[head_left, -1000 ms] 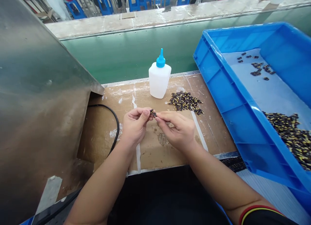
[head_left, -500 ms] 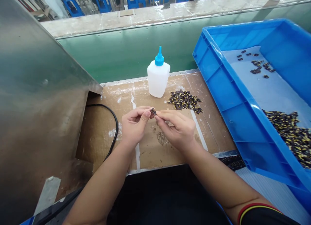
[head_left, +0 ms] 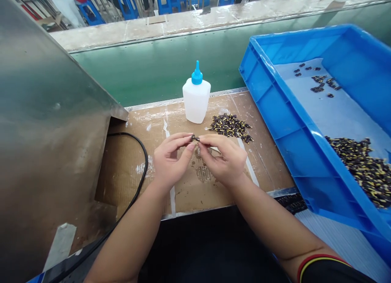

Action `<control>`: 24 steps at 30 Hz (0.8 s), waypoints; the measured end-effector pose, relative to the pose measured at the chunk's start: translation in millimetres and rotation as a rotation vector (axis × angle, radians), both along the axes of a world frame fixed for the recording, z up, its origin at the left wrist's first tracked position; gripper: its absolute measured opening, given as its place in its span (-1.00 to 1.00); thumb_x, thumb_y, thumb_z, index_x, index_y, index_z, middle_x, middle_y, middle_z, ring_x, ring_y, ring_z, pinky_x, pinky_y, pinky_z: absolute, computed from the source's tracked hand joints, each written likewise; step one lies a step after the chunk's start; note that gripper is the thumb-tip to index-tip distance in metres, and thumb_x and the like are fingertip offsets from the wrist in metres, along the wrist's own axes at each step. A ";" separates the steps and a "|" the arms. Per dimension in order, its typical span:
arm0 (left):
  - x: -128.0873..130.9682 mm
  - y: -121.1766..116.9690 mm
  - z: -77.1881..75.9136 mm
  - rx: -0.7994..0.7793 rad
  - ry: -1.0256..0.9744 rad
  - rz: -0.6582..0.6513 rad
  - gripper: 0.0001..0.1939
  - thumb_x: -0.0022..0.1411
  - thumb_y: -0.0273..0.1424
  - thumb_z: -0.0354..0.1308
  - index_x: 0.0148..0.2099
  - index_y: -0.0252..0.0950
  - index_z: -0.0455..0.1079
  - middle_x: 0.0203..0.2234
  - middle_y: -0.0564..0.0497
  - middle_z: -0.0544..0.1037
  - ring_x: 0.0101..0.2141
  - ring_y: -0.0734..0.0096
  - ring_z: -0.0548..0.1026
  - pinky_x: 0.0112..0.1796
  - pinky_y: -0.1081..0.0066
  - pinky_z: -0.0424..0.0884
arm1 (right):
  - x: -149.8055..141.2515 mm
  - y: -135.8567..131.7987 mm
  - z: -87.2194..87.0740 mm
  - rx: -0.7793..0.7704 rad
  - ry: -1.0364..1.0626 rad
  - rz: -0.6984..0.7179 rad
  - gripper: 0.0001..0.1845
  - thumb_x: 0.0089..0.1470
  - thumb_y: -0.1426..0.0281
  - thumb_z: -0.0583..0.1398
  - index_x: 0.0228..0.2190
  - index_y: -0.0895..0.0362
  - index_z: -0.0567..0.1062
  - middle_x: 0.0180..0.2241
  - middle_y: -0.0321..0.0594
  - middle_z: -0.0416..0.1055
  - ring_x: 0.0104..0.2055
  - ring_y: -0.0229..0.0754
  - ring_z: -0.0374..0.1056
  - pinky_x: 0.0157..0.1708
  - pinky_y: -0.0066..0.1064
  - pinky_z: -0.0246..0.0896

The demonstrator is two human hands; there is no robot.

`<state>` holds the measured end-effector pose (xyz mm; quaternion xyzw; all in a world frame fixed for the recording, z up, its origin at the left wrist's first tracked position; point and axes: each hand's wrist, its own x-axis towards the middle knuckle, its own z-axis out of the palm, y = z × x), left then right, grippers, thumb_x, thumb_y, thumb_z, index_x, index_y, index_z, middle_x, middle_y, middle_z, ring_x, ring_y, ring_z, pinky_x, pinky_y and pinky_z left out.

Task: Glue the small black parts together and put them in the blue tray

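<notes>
A small black part with yellow marks is pinched between the fingertips of my left hand and my right hand. Both hands hover over a cardboard-covered bench. Most of the part is hidden by my fingers. Just beyond my right hand lies a loose heap of similar black-and-yellow parts. Further back stands a white plastic glue bottle with a blue nozzle cap, upright and apart from both hands.
A blue plastic tray at the right holds a larger heap of parts and a few scattered ones on a pale liner. A black cable runs beside a steel panel at the left. A green wall backs the bench.
My fingers have shifted slightly on the small part, which sits a little higher and further right. The view has drifted a little. The bottle and heaps have not moved on the bench.
</notes>
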<state>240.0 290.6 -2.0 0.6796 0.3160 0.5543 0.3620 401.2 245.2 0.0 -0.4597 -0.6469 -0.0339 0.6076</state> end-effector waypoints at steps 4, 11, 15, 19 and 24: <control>0.5 -0.6 0.7 0.036 0.057 0.041 -0.85 0.35 -0.38 0.35 -0.05 -0.17 0.67 -0.10 -0.10 0.69 -0.09 0.26 0.66 0.01 0.23 0.62 | 1.8 0.4 -3.2 0.016 -0.018 0.031 -0.78 0.26 0.55 0.32 -0.12 0.02 0.60 -0.13 -0.18 0.67 -0.11 -0.14 0.63 -0.06 -0.25 0.65; -2.1 -0.6 -0.6 0.094 0.092 0.112 -0.88 0.33 -0.40 0.35 -0.09 -0.17 0.66 -0.13 -0.07 0.70 -0.11 0.24 0.67 0.00 0.19 0.63 | 1.3 -0.7 -5.0 -0.001 -0.070 0.061 -0.80 0.30 0.53 0.29 -0.11 0.01 0.60 -0.10 -0.18 0.66 -0.10 -0.16 0.63 -0.08 -0.25 0.66; -2.5 -1.7 -0.2 0.094 0.100 0.114 -0.86 0.32 -0.43 0.35 -0.07 -0.18 0.66 -0.13 -0.07 0.71 -0.10 0.23 0.67 0.01 0.19 0.62 | 1.3 -1.6 -7.3 0.009 -0.071 0.087 -0.79 0.28 0.54 0.30 -0.11 0.02 0.61 -0.09 -0.18 0.66 -0.10 -0.17 0.63 -0.06 -0.25 0.66; -2.1 -3.4 -0.2 0.145 0.106 0.128 -0.84 0.32 -0.47 0.33 -0.08 -0.18 0.66 -0.14 -0.06 0.71 -0.12 0.25 0.67 -0.01 0.21 0.62 | 1.1 -2.4 -9.8 0.019 -0.078 0.097 -0.77 0.26 0.56 0.33 -0.11 0.03 0.62 -0.08 -0.15 0.66 -0.09 -0.15 0.63 -0.06 -0.24 0.66; -0.2 -5.2 -2.3 0.129 0.090 0.180 -0.90 0.29 -0.44 0.34 -0.15 -0.18 0.66 -0.18 -0.06 0.71 -0.15 0.23 0.68 -0.04 0.19 0.63 | -2.2 -2.4 -6.6 0.036 -0.069 0.110 -0.79 0.26 0.56 0.33 -0.13 0.04 0.62 -0.10 -0.17 0.67 -0.11 -0.16 0.63 -0.08 -0.27 0.67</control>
